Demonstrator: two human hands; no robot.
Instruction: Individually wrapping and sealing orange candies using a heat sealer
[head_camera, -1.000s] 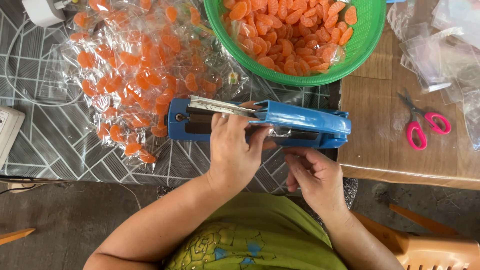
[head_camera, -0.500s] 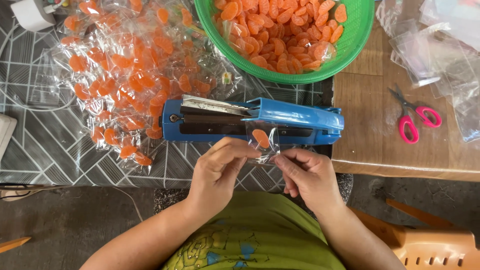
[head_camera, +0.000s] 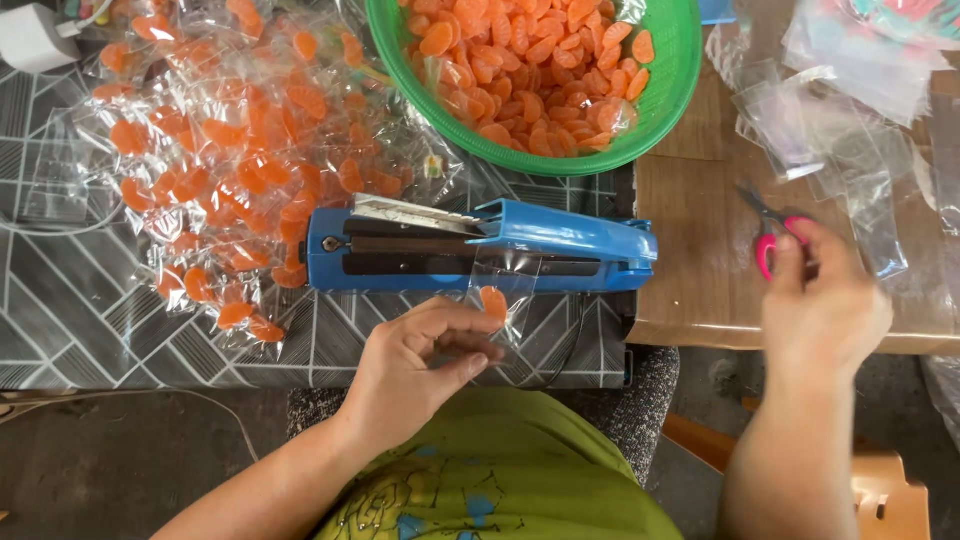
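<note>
**Left hand pinches bagged candy at sealer; right hand on scissors**

Left hand (head_camera: 425, 360), near centre: fingers curled, thumb and fingertips pressed together on the lower edge of a small clear bag (head_camera: 503, 290). One orange candy (head_camera: 494, 302) sits inside. The bag's top lies against the front of the blue sealer (head_camera: 480, 245), which runs left to right across the patterned mat (head_camera: 60, 300).

Right hand (head_camera: 822, 300), off to the right over the brown board (head_camera: 690, 230): motion-blurred, fingers lying over the pink-handled scissors (head_camera: 768, 232). Cannot tell whether it grips them or just touches.

Far left: a heap of sealed bags (head_camera: 220, 170), orange pieces in each. Far centre: green basket (head_camera: 680, 60) full of loose orange candy. Far right: empty clear bags (head_camera: 830, 130) scattered on the board.
</note>
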